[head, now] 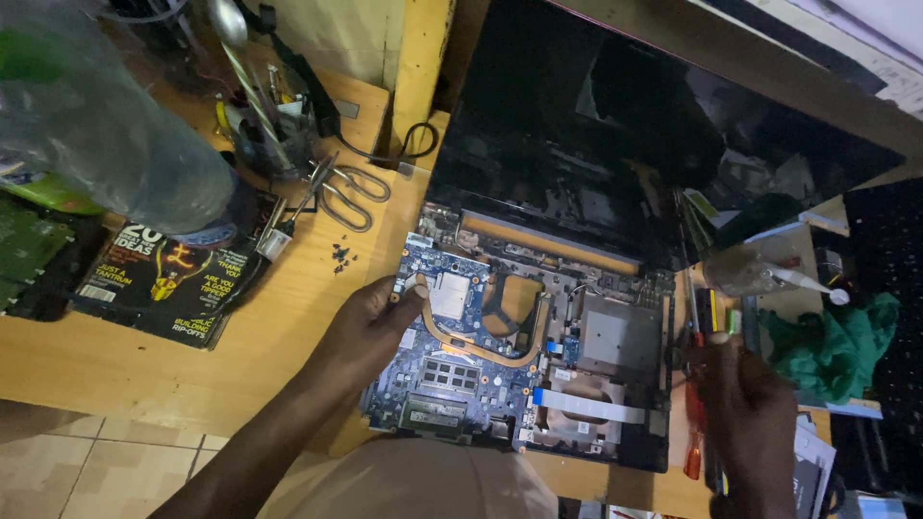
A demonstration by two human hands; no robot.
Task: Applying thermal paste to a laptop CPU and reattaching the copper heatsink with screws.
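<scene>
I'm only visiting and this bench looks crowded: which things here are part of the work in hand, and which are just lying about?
In use:
opened laptop
blue board, touched by left hand
copper pipe
screwdriver, by right hand
loose screws

Lying about:
scissors
magazine
plastic bag
green cloth
clear bottle

Under my left hand the blue circuit board looks matt, crossed by a dull copper heat pipe and a brushed metal plate. The laptop screen beyond is glossy black. The table is bare yellowish wood — smooth. Right, green cloth looks soft; left, a magazine shows shiny paper.
</scene>
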